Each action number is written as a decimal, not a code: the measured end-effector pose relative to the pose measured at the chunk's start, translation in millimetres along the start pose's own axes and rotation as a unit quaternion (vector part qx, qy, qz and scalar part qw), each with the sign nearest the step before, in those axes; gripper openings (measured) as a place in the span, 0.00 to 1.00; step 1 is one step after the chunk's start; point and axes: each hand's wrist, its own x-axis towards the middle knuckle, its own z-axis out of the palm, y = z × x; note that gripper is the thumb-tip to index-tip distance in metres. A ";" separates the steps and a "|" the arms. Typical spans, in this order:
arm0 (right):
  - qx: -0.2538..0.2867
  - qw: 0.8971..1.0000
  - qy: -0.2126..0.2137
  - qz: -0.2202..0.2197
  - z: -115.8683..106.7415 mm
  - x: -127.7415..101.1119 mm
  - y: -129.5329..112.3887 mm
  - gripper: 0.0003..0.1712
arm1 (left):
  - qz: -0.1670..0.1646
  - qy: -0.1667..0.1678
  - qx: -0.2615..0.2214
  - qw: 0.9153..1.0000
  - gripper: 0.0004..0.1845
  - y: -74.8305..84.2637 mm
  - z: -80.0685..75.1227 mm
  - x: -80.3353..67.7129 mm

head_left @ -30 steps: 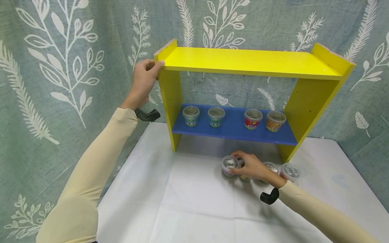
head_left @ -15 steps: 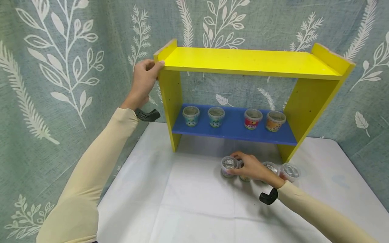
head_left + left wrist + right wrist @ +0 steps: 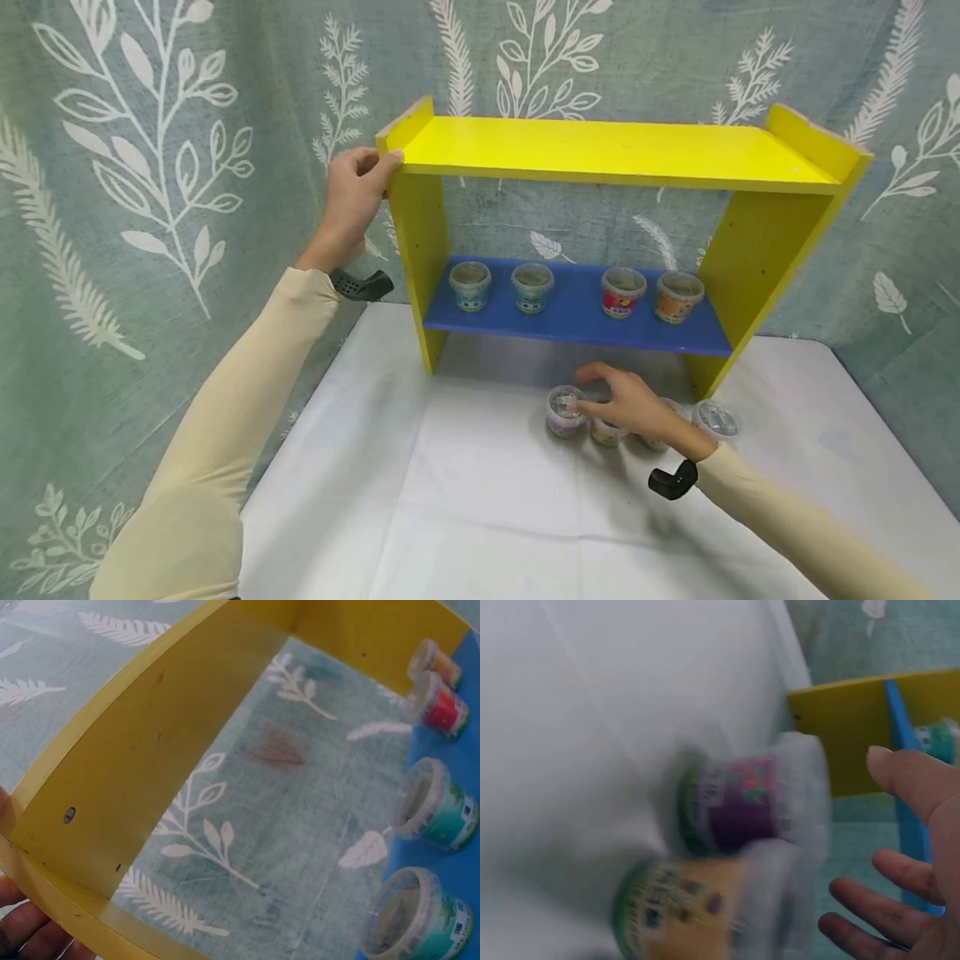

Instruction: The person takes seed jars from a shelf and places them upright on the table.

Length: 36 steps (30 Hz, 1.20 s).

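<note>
Near the far edge of the desk point(image 3: 480, 500), in front of the yellow shelf unit point(image 3: 615, 154), four lidded cups stand in a row. Right hand point(image 3: 633, 408) hovers over the row and hides most of the two middle cups; only the purple-labelled cup point(image 3: 564, 412) at the left end and the red cup point(image 3: 716, 419) at the right end show clearly. Right wrist view is badly blurred: purple-labelled cup and an orange-labelled cup point(image 3: 682, 911) just beside it, print unreadable. Right hand is spread, fingers straight, thumb apart, gripping nothing; fingertip contact with the purple-labelled cup cannot be told. Left hand point(image 3: 352, 200), arm raised, grips the shelf unit's top left corner, fingers curled over the edge; largely cut off in the left wrist view. Four more cups sit on the blue shelf point(image 3: 577, 321).
</note>
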 end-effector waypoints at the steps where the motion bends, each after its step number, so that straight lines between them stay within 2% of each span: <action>1: 0.003 1.000 0.006 -0.003 -4.3 0.1 -0.1 0.32 | 0.000 0.002 0.000 1.000 0.21 -0.6 -0.4 -0.4; 11: 0.015 0.998 0.064 -0.011 -57.4 -9.2 -0.1 0.22 | 0.000 -0.003 0.003 1.000 0.22 0.2 -0.7 -0.3; 16: -0.012 0.995 0.101 -0.015 -78.1 -13.0 -1.5 0.21 | -0.009 0.002 0.005 1.000 0.22 -0.4 -1.5 -0.8; 23: -0.066 0.982 0.166 -0.061 -98.5 -13.6 -4.0 0.19 | -0.007 0.001 0.011 1.000 0.23 -1.0 -1.5 -0.4; 33: -0.080 0.978 0.190 -0.043 -127.3 -12.6 3.9 0.16 | -0.005 -0.002 0.015 1.000 0.24 -1.6 -1.0 -1.1; 36: -0.092 0.975 0.197 -0.033 -134.5 -12.2 8.0 0.18 | -0.003 0.000 0.010 1.000 0.24 -1.0 -0.4 -0.6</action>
